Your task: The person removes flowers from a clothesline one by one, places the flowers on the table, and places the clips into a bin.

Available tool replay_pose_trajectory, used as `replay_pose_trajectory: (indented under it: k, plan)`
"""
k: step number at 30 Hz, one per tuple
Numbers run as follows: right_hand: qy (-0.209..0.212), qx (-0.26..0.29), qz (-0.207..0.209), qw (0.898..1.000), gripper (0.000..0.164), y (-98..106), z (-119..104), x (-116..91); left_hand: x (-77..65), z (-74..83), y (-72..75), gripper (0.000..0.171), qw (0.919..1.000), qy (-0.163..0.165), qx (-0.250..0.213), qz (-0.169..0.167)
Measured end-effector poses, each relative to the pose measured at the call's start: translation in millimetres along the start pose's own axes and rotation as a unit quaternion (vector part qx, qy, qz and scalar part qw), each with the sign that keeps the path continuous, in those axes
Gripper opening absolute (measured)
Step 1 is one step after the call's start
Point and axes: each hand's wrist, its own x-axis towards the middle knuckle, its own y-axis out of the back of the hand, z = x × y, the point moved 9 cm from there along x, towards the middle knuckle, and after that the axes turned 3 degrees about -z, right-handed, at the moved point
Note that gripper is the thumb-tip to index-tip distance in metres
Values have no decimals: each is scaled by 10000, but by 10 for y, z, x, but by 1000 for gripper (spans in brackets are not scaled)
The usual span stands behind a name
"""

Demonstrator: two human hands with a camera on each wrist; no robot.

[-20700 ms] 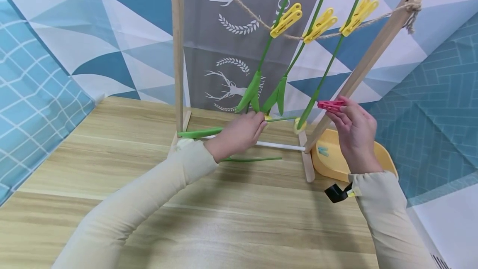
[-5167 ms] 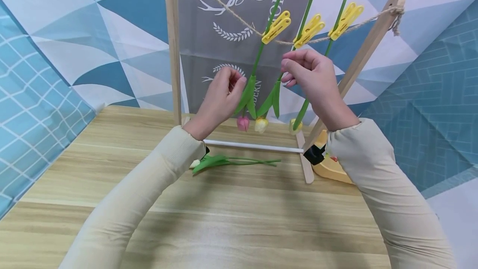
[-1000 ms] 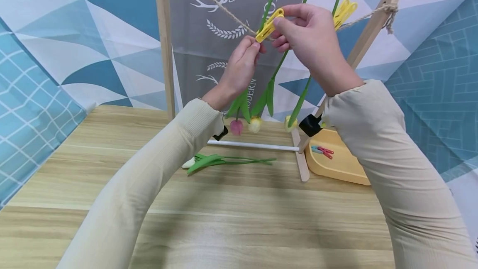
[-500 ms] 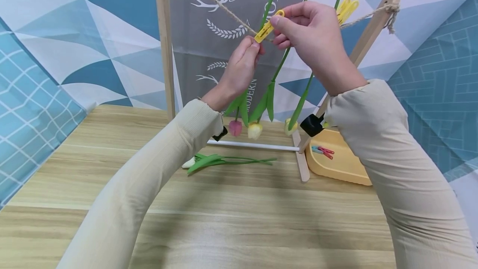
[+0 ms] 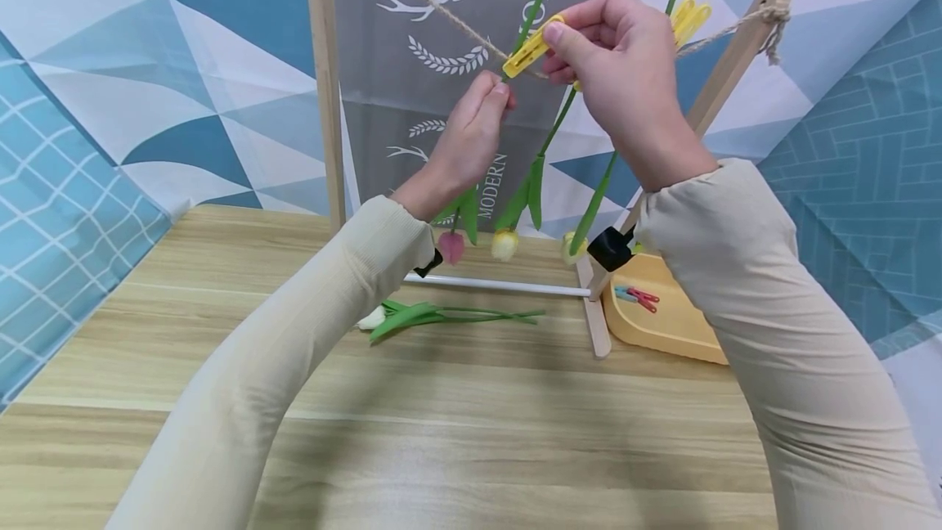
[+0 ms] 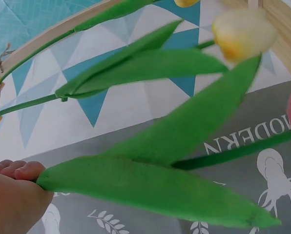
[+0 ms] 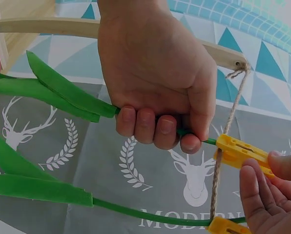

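Note:
A pink artificial tulip (image 5: 451,247) hangs head down from the twine. Its green stem runs through my left hand (image 5: 471,133), whose fingers curl round it just below the line, as the right wrist view also shows. A yellow clothespin (image 5: 528,47) sits where that stem meets the twine, and my right hand (image 5: 625,76) pinches its handle end between thumb and fingers. Whether its tips are spread cannot be told. Two pale yellow tulips (image 5: 504,244) hang alongside. One more yellow clothespin (image 5: 690,20) shows at the right; the middle one is mostly behind my right hand.
The twine (image 5: 434,11) is strung between two wooden posts (image 5: 324,88), with a white rod (image 5: 508,286) low between them. Green-stemmed flowers (image 5: 441,317) with a white bloom lie on the table. A yellow tray (image 5: 670,334) at right holds red and blue clothespins (image 5: 639,298).
Earlier my right hand held a pinkish-red clothespin; a red one now lies in the tray. Both hands have since come onto the pink tulip's stem and clothespin. Lately the bloom has shifted slightly left.

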Motion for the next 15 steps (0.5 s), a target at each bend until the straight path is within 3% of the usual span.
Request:
replay_pose_trajectory:
  k: [15]
  plan:
    - [926,1155,624,9870,10,209,-152,-88,-138,-100,90,21,9979,188,528,-317]
